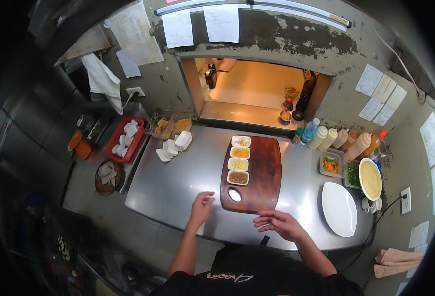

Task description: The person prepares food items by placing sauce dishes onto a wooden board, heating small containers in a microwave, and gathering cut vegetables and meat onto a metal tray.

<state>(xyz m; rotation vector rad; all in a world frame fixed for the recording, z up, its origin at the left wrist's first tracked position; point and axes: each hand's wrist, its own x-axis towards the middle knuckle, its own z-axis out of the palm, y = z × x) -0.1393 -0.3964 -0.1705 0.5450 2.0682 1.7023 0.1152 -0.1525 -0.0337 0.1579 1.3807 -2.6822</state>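
A dark wooden board (pixel 264 172) lies on the steel counter in front of me. Four small white dishes stand in a column along its left side: one with chopped pink and yellow bits (pixel 240 141), one with orange contents (pixel 239 153), one with pale yellow pieces (pixel 238 164), and one with brown sauce (pixel 238 177). Below them is a small white oval piece (pixel 235 195). My left hand (pixel 200 208) hovers left of the board's near corner, fingers partly bent and apart. Just off the board's near edge, my right hand (pixel 280 225) has its fingers stretched out, holding nothing.
Stacked white dishes (pixel 174 146) stand at the back left, near a red basin (pixel 137 143). A white oval plate (pixel 339 209) lies right. Behind it are squeeze bottles (pixel 330 138), a tub of shredded vegetables (pixel 331 163) and a yellow-topped round container (pixel 370 178). A pass-through window (pixel 257 111) opens ahead.
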